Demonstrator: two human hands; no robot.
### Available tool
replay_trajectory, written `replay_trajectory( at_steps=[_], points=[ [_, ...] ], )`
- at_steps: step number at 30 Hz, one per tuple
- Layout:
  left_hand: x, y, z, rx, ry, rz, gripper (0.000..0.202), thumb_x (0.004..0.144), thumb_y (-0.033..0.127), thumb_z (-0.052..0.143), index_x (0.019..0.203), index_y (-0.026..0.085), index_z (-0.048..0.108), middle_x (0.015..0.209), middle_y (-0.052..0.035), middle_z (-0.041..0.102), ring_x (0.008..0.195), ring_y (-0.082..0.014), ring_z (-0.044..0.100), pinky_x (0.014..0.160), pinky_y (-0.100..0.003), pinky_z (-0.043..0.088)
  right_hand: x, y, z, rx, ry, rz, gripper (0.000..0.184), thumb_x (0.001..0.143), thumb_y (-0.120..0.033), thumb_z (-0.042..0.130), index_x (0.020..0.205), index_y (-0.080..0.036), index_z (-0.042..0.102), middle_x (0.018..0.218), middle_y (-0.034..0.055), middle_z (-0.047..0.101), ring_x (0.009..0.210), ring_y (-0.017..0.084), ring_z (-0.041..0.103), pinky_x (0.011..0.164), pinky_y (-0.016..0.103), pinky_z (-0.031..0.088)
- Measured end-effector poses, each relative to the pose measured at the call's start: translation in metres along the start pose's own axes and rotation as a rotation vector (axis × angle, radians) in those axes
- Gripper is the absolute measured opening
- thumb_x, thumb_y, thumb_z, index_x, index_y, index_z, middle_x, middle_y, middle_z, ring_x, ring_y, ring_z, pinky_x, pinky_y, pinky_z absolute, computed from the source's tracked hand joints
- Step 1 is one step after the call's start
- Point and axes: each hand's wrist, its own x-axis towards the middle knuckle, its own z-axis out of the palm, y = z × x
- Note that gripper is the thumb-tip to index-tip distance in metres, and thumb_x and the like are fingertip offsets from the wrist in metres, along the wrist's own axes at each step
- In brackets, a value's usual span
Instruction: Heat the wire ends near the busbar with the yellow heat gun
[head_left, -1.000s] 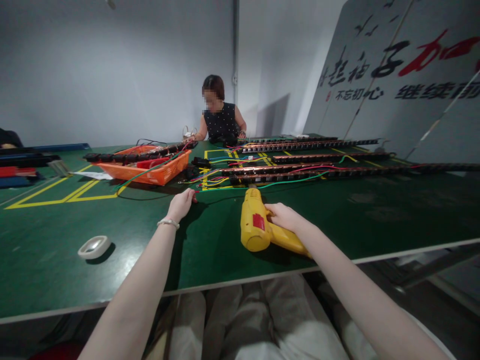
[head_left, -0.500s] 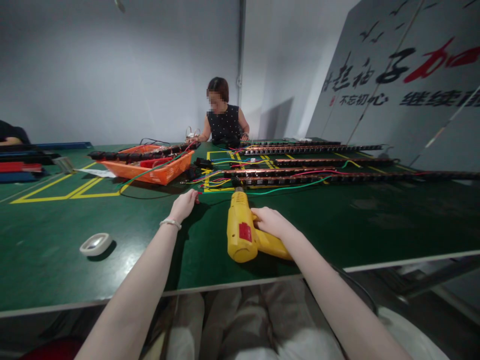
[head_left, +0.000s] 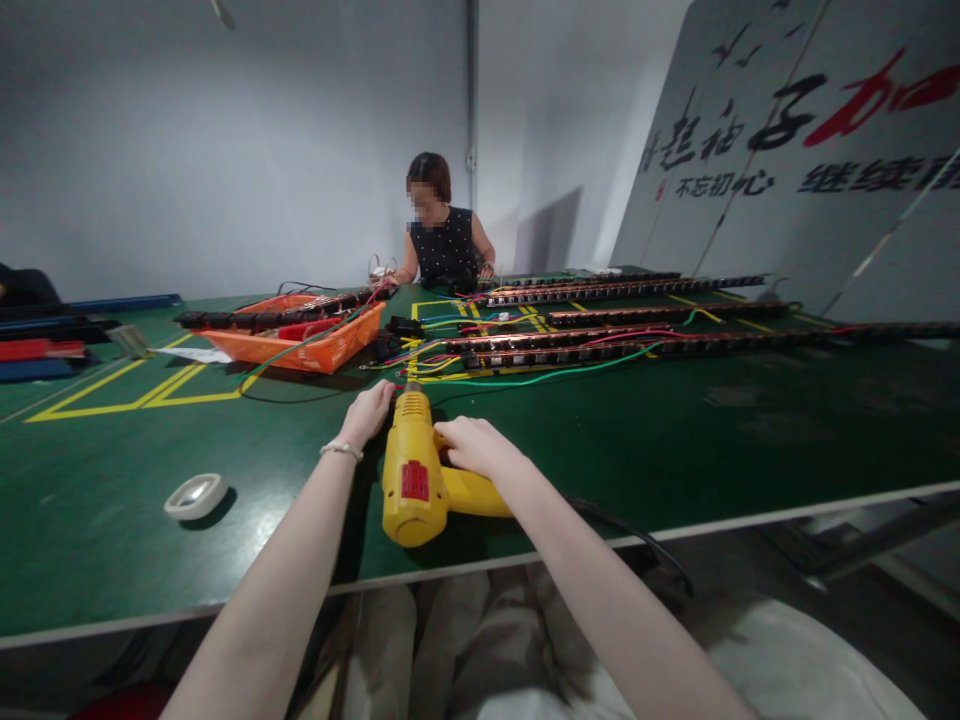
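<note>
My right hand (head_left: pixel 472 446) grips the handle of a yellow heat gun (head_left: pixel 409 470) that lies on the green table (head_left: pixel 675 440), its nozzle pointing away from me. My left hand (head_left: pixel 366 412) rests on the table just left of the nozzle, fingers closed on the end of a thin red wire. A black cord (head_left: pixel 637 535) trails from the gun over the table's near edge. Coloured wires (head_left: pixel 442 355) and long black strips with copper bars (head_left: pixel 637 345) lie just beyond both hands.
A roll of white tape (head_left: pixel 195 495) sits at the near left. An orange tray (head_left: pixel 300 345) with black strips stands behind it. A person in a dark dotted top (head_left: pixel 442 240) works at the far side. A lettered board (head_left: pixel 810 150) leans at the right.
My right hand has slid the heat gun leftward across the table until it lies beside my left hand. The left hand has stayed in place.
</note>
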Motion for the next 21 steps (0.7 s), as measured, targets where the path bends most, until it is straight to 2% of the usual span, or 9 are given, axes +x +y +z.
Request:
replay_trajectory(
  at_steps=[13, 21],
  points=[
    [0.000, -0.004, -0.002, -0.010, -0.001, -0.012, 0.043, 0.087, 0.052, 0.022, 0.079, 0.021, 0.050, 0.078, -0.0026, 0.062, 0.067, -0.0128, 0.050, 0.063, -0.022, 0.034, -0.002, 0.003, -0.002, 0.048, -0.028, -0.024, 0.025, 0.081, -0.024, 0.046, 0.102, -0.020, 0.057, 0.100, 0.0071, 0.063, 0.091, 0.021, 0.061, 0.069, 0.026, 0.041],
    [-0.001, -0.005, -0.002, -0.108, -0.002, 0.012, 0.044, 0.088, 0.052, 0.022, 0.078, 0.022, 0.053, 0.082, -0.0012, 0.066, 0.076, -0.0130, 0.056, 0.074, -0.023, 0.038, -0.028, 0.032, -0.008, 0.093, -0.058, 0.074, 0.028, 0.079, -0.025, 0.048, 0.105, -0.024, 0.058, 0.103, 0.0045, 0.063, 0.094, 0.023, 0.060, 0.066, 0.026, 0.039]
  ],
)
